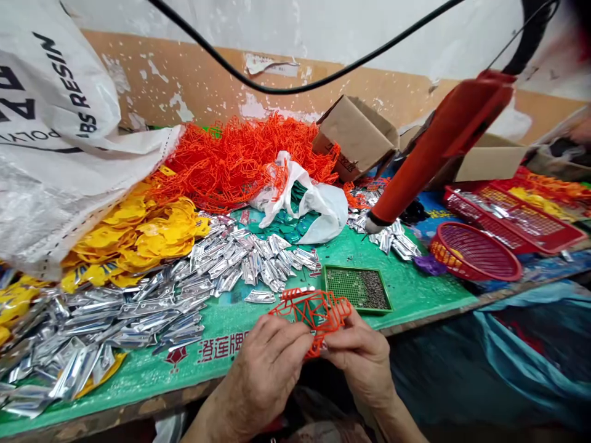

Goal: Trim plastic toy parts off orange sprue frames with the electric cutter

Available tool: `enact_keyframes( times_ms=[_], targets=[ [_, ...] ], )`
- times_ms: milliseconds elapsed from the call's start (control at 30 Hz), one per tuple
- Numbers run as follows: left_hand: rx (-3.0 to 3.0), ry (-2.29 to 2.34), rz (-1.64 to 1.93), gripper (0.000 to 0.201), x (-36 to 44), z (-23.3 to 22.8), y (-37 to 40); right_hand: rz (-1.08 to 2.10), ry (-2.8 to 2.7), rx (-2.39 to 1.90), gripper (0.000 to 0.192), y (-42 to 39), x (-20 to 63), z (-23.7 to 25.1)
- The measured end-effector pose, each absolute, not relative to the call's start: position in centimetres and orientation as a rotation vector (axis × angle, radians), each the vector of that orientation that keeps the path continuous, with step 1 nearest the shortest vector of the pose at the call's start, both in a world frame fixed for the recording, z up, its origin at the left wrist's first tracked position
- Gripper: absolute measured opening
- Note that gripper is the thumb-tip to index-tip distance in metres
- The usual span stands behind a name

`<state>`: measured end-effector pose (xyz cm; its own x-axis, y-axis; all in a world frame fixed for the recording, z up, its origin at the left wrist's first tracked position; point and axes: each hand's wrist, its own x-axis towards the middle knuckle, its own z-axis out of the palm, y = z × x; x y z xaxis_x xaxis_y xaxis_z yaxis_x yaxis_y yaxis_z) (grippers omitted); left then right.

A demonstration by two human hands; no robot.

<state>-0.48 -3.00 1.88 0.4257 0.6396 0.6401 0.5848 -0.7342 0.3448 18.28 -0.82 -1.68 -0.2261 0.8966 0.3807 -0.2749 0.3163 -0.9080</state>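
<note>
Between my two hands, just over the table's front edge, is an orange plastic lattice frame (318,311) with a green piece (302,311) showing within it. My left hand (272,357) has its fingers closed on the frame's left side. At the right side, my right hand (360,354) pinches the same frame between thumb and fingers. The fingertips hide the frame's lower part. Just behind the hands lies a green mesh tray (335,286) with small grey metal bits (375,289) in its right part.
Shiny metal pieces (170,301) cover the left, beside yellow plastic parts (157,234). Orange frames (240,157) are heaped behind a white bag (323,212) of green pieces. An orange power tool (443,154) hangs at right, near a red basket (475,252) and cardboard box (355,138).
</note>
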Motion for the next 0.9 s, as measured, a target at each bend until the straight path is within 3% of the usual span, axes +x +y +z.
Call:
enact_keyframes(
  times_ms=[467,567,733,900],
  targets=[
    [2.577,1.115,1.107,0.027,-0.8,2.0,-3.1,1.17,-1.442,-0.695,0.034,-0.9,18.4,-1.8],
    [2.609,1.15,1.094,0.026,-1.0,2.2,-2.8,0.908,-1.674,-0.797,0.038,-1.1,18.4,-1.1],
    [2.643,1.167,1.015,0.023,-1.1,2.4,-2.4,0.084,-2.006,-1.032,0.031,-1.6,17.9,0.5],
    [2.624,1.169,1.051,0.024,-1.4,2.1,-2.7,-0.055,-2.064,-1.044,0.021,-1.5,17.6,0.8]
  ],
)
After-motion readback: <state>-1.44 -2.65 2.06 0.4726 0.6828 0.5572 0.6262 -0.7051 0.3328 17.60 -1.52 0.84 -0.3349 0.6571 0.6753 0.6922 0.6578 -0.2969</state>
